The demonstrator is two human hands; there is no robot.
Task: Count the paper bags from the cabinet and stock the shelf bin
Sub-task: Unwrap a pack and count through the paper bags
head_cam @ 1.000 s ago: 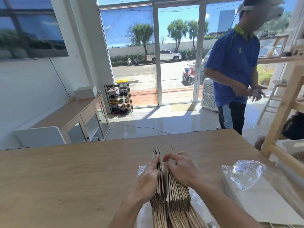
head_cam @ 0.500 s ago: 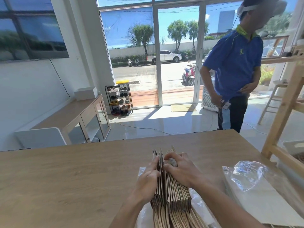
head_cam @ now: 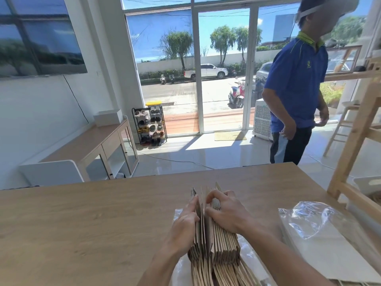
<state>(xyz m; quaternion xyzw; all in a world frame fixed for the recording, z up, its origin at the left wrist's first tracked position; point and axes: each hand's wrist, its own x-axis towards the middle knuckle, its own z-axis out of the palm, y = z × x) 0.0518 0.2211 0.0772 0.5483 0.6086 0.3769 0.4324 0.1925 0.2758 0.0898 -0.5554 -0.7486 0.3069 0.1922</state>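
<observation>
A thick stack of folded brown paper bags (head_cam: 223,242) stands on edge on the wooden table (head_cam: 82,223), over a clear plastic wrapper. My left hand (head_cam: 185,223) presses flat against the thin left part of the stack. My right hand (head_cam: 228,213) lies on the thick right part, thumb and fingers pinching the top edges of the bags. A narrow gap splits the stack between the two hands. The bags' paper handles trail toward me at the bottom edge of the view.
A second pack in crumpled clear plastic (head_cam: 313,221) lies to the right on the table. A wooden shelf frame (head_cam: 354,141) with a white bin (head_cam: 369,182) stands at far right. A person in a blue shirt (head_cam: 296,83) stands beyond the table. A low cabinet (head_cam: 99,149) lines the left wall.
My fingers have shifted a little along the bag tops, and the gap in the stack has moved. The person in blue has lowered both arms and turned toward the shelf.
</observation>
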